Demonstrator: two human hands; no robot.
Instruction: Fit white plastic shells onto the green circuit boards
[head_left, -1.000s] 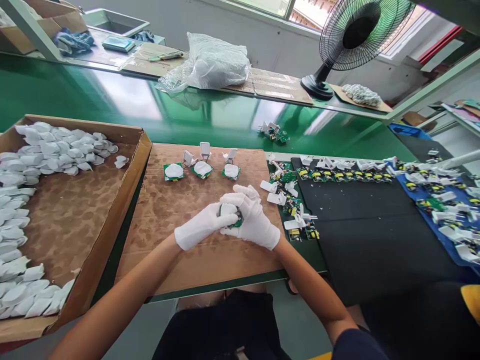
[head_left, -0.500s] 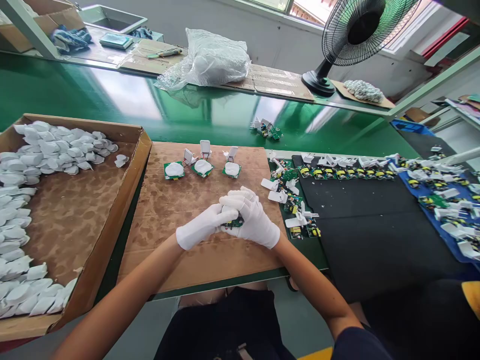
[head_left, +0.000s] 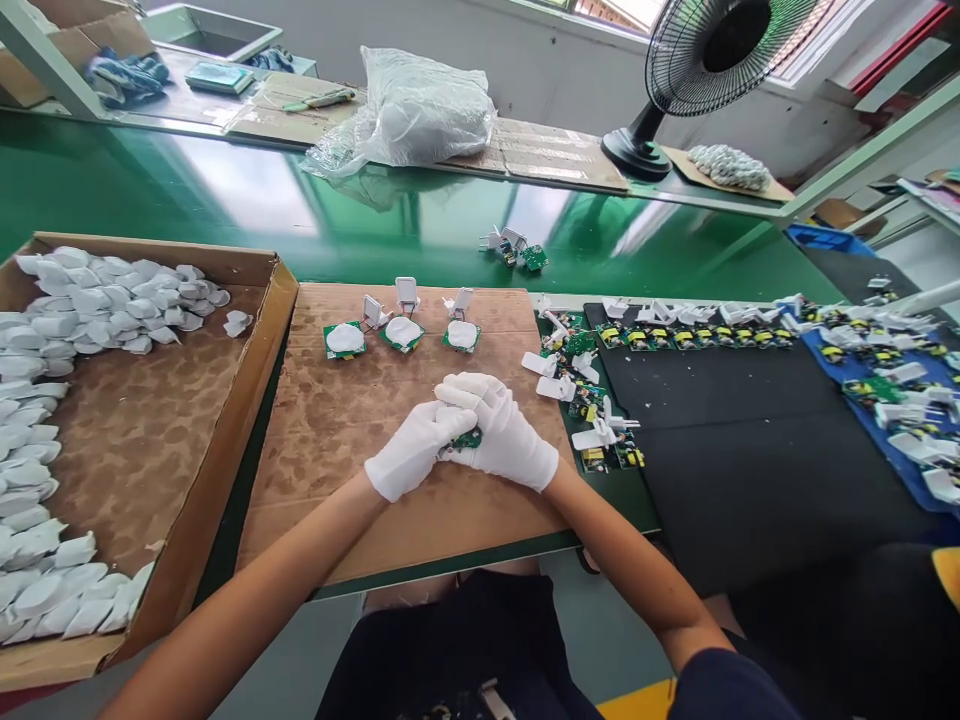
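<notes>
Both my hands wear white gloves and meet over the cardboard sheet [head_left: 360,530]. Between them is a green circuit board [head_left: 466,440], mostly covered by fingers. My left hand [head_left: 421,440] is closed on its left side, thumb across the top. My right hand [head_left: 501,430] wraps round it from the right and above. Farther back on the cardboard stand three green boards with white pads on top: a left one [head_left: 345,340], a middle one [head_left: 403,332] and a right one [head_left: 461,335]. Small white plug pieces are wired to them.
A cardboard box [head_left: 244,400] at left holds many white pads [head_left: 112,300]. Circuit boards with white plugs [head_left: 589,400] line the cardboard's right edge and the black mat [head_left: 720,450]. Another small cluster of boards [head_left: 517,248] lies on the green belt [head_left: 300,230]. A fan [head_left: 637,150] stands behind.
My hands have closed further round the circuit board, hiding the white pad that showed on it earlier. The small cluster on the green belt has shifted left.
</notes>
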